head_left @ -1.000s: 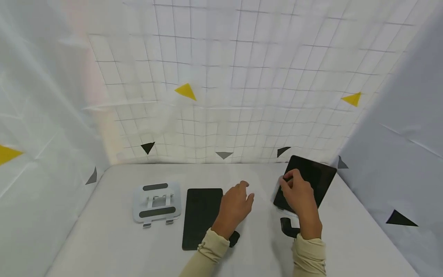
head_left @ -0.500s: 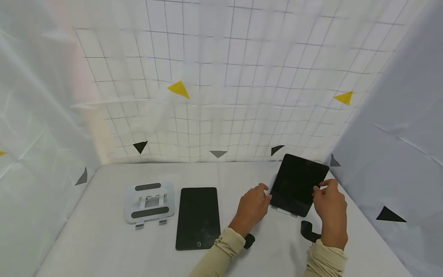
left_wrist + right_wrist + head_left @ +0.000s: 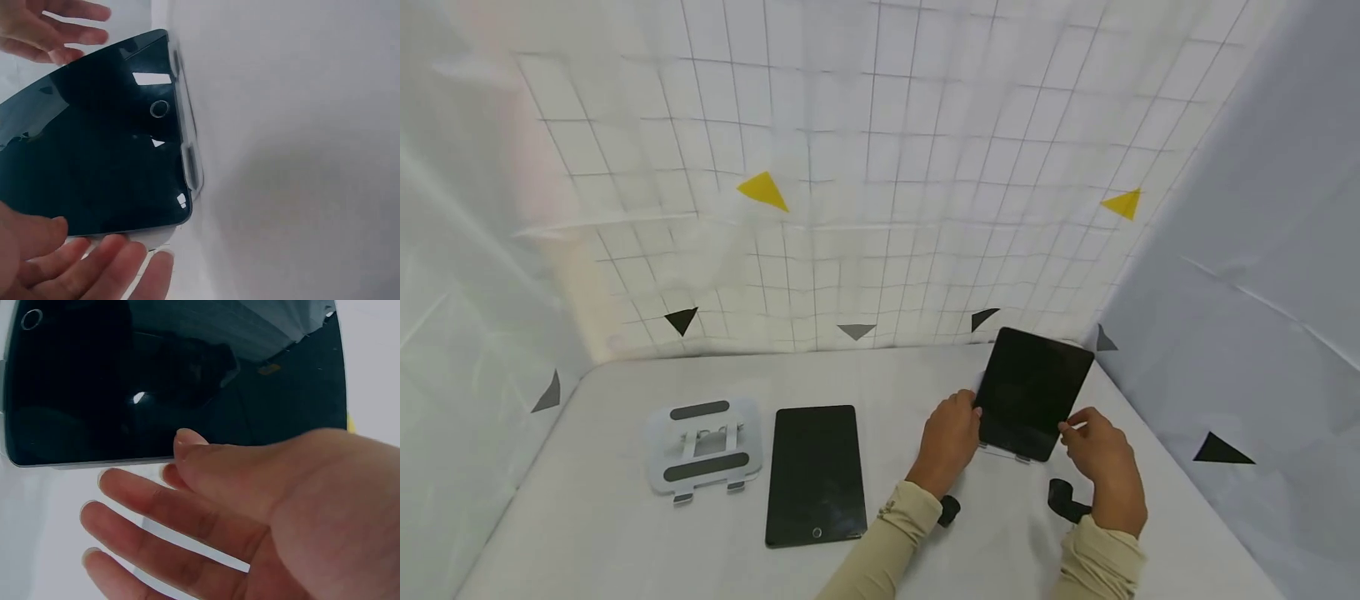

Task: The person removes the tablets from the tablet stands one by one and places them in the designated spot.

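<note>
A black tablet (image 3: pixel 1033 392) leans on a light-coloured stand (image 3: pixel 1000 452) at the right of the table, screen toward me. My left hand (image 3: pixel 950 442) holds its left edge, thumb (image 3: pixel 40 234) at the front and fingers along the side. On the opposite edge my right hand (image 3: pixel 1101 458) pinches the tablet, its thumb (image 3: pixel 194 447) over the screen's rim and the index fingertip partly hidden behind. The other right fingers are spread out below the edge. In the left wrist view the stand's two lips (image 3: pixel 192 165) catch the tablet's bottom edge.
A second black tablet (image 3: pixel 816 475) lies flat on the white table (image 3: pixel 715 550). Left of it lies a light grey folded stand (image 3: pixel 703 446) with dark pads. White sheeting (image 3: pixel 850 275) closes off the back and sides.
My right hand has moved from the tablet's left side across to its right edge. My left hand has come up to the left edge. The head view has turned slightly right.
</note>
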`<state>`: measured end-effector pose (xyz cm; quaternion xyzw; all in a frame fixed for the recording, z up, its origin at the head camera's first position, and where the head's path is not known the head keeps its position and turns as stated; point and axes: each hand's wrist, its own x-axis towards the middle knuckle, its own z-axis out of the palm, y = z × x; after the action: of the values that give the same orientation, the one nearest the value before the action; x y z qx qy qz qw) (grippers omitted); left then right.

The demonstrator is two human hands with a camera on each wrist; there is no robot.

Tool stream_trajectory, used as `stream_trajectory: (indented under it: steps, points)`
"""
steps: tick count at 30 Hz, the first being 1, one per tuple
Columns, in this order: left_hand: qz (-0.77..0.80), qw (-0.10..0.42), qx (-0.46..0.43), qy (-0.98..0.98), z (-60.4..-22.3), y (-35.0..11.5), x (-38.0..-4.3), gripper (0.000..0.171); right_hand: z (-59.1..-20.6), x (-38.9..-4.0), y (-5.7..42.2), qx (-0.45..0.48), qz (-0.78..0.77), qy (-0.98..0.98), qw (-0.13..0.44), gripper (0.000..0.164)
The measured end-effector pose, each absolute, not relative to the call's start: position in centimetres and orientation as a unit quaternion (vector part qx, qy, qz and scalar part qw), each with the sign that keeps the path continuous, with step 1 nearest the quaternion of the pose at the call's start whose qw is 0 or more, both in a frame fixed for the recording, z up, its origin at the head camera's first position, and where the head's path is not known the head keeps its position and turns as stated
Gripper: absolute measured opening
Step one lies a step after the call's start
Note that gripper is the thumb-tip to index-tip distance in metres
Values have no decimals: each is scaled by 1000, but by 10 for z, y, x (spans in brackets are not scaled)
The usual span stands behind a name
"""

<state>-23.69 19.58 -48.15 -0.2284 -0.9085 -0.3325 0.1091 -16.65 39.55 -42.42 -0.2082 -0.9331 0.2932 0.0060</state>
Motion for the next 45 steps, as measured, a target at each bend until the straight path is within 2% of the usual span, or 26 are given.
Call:
stream_trajectory:
  steps: [4, 11, 20, 36, 45]
  points:
    - [-310, 134, -235, -912, -485, 195, -239, 19, -428, -172, 396, -196, 288, -937, 11, 28]
    - [-338, 104, -245, -903, -490, 191, -245, 15, -430, -173, 397, -188, 266, -944, 41, 25]
    - [-358, 83, -254, -895, -494, 189, -246, 18, -428, -169, 398, -179, 255, -949, 49, 21]
    - [-357, 93, -275, -888, -494, 185, -248, 12, -426, -164, 401, -138, 254, -957, 41, 24]
    - [-347, 121, -284, -886, -496, 184, -249, 12, -426, -159, 409, -98, 255, -961, 49, 22]
